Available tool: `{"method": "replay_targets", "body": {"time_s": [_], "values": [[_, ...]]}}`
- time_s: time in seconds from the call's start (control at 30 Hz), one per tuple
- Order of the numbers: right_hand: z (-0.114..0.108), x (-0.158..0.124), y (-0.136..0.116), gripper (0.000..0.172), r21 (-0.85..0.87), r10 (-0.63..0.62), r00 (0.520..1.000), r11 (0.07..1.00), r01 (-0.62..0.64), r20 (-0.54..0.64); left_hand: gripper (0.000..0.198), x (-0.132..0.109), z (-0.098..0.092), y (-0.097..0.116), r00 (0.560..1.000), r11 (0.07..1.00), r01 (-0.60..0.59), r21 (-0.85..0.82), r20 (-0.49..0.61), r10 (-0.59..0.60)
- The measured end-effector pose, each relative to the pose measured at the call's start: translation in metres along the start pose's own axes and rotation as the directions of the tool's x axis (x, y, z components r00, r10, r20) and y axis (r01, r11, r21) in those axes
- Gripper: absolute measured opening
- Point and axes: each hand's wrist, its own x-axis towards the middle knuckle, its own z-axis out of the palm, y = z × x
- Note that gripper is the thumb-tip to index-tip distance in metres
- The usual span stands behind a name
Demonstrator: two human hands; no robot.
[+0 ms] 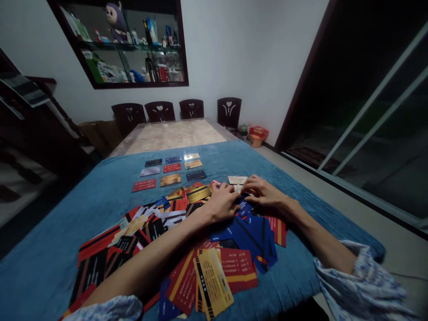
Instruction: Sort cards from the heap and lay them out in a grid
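Observation:
A large heap of bank-style cards in red, black, blue and gold spreads over the blue cloth (pixel 110 187). At the heap's far right edge, my left hand (pixel 223 203) rests with its fingers bent down among the cards. My right hand (pixel 262 191) is close beside it, fingers curled and fingertips over blue cards (pixel 256 234). What the fingertips of either hand pinch is hidden. A pale card (pixel 237 179) lies flat just beyond my hands. Under my left forearm are red cards (pixel 236 267) and a gold card (pixel 214 281).
Beyond the heap, cards lie apart in rows, among them a red card (pixel 144 184), a gold card (pixel 170 179) and a dark blue card (pixel 195 175). The bare tabletop (pixel 170 136) continues past the cloth. Dark chairs (pixel 159 111) stand at its far end.

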Motion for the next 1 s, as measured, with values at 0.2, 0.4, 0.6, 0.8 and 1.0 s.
{"method": "replay_targets", "body": {"time_s": [0.2, 0.4, 0.6, 0.8, 1.0], "values": [[0.0003, -0.0032, 0.0028, 0.024, -0.011, -0.004, 1.0, 1.0, 0.004, 0.001, 0.022, 0.001, 0.0025, -0.0035, 1.0, 0.999, -0.001, 0.032, -0.026, 0.002], [-0.0044, -0.007, 0.0007, 0.041, 0.033, 0.031, 0.998, 0.999, -0.033, 0.049, 0.027, 0.001, 0.0011, -0.0041, 1.0, 0.993, -0.005, 0.121, -0.028, 0.009], [-0.0016, -0.0072, 0.0021, 0.049, 0.043, 0.009, 1.0, 0.999, -0.01, 0.03, 0.034, -0.0013, -0.0017, -0.0015, 0.997, 0.996, 0.002, 0.093, -0.071, 0.005], [0.0013, -0.0058, 0.0034, 0.042, 0.055, -0.006, 1.0, 0.998, 0.006, 0.01, 0.033, -0.0012, 0.0015, -0.0035, 0.998, 0.996, 0.016, 0.089, -0.068, -0.01], [-0.0002, -0.0045, -0.0014, 0.035, 0.017, -0.032, 0.999, 0.999, 0.033, -0.03, 0.028, -0.0015, -0.004, -0.0032, 0.995, 0.993, -0.021, 0.113, -0.092, 0.032]]}}
